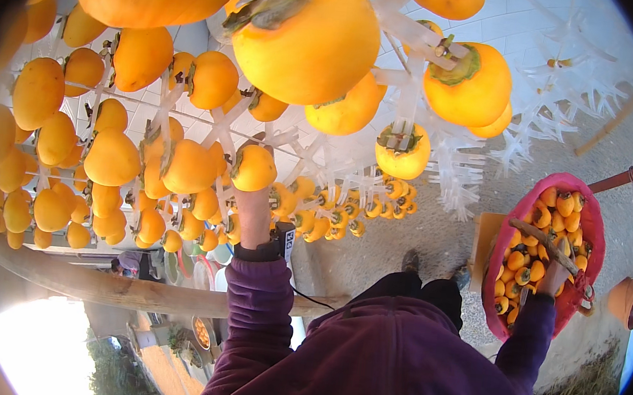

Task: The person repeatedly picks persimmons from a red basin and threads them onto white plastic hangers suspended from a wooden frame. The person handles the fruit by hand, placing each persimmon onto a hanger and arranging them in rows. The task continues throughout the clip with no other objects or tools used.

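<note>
My left hand (252, 200) is raised among peeled persimmons hung on clear plastic hangers. One persimmon (256, 169) hangs in front of it and hides most of the fingers, so its grip is unclear. At the right, my right hand (555, 273) reaches into a basket with a pink lining (595, 224), under its wooden handle (541, 241). Loose peeled persimmons (516, 261) with green-brown calyxes fill that basket. The fingers of this hand are partly hidden by the handle and fruit. Large persimmons (308, 45) hang close to the camera.
Bare plastic hangers (548, 105) dangle at the upper right. A wooden pole (113, 287) crosses at the left below the fruit. Beside the basket are a terracotta pot (625, 301) and a reddish bar (618, 178). Another person (130, 262) is bent over near basins in the background.
</note>
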Motion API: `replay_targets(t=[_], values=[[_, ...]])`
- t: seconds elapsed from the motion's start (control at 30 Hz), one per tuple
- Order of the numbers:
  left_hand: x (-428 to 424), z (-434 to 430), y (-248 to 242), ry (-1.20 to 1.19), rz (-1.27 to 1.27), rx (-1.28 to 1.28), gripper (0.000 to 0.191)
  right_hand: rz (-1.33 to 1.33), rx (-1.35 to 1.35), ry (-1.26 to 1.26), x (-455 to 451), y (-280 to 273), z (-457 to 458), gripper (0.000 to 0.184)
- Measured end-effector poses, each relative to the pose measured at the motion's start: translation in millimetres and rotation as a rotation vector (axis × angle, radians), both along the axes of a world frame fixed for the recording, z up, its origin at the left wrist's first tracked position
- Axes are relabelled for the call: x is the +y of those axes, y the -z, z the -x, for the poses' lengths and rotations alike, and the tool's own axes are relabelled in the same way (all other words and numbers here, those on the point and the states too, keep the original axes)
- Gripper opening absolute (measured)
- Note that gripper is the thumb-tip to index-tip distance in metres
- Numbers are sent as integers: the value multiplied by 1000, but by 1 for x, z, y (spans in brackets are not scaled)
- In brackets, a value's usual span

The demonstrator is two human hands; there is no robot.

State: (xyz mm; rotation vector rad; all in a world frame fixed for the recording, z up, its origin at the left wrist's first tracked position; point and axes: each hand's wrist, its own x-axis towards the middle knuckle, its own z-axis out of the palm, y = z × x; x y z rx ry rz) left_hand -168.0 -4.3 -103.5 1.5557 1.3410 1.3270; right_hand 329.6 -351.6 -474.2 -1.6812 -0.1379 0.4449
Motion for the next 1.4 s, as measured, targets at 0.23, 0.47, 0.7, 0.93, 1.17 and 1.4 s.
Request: replay_targets(t=[0.23, 0.47, 0.7, 0.93, 1.17, 1.4], values=[[23, 17, 1, 185, -137, 289, 25, -405, 490, -181, -7, -190, 150, 51], [22, 9, -5, 311, 178, -176, 24, -358, 148, -962, 140, -279, 260, 56], [22, 11, -16, 347, 336, 4, 34, -541, -106, -949, 246, -321, 325, 61], [30, 10, -3, 439, 202, -42, 23, -577, -252, -870, 265, -326, 341, 65], [48, 45, 41, 671, 215, -114, 34, -514, -441, -870, 272, -320, 344, 69], [44, 24, 29, 299, 196, -1, 30, -555, -537, -934, 279, -322, 340, 66]])
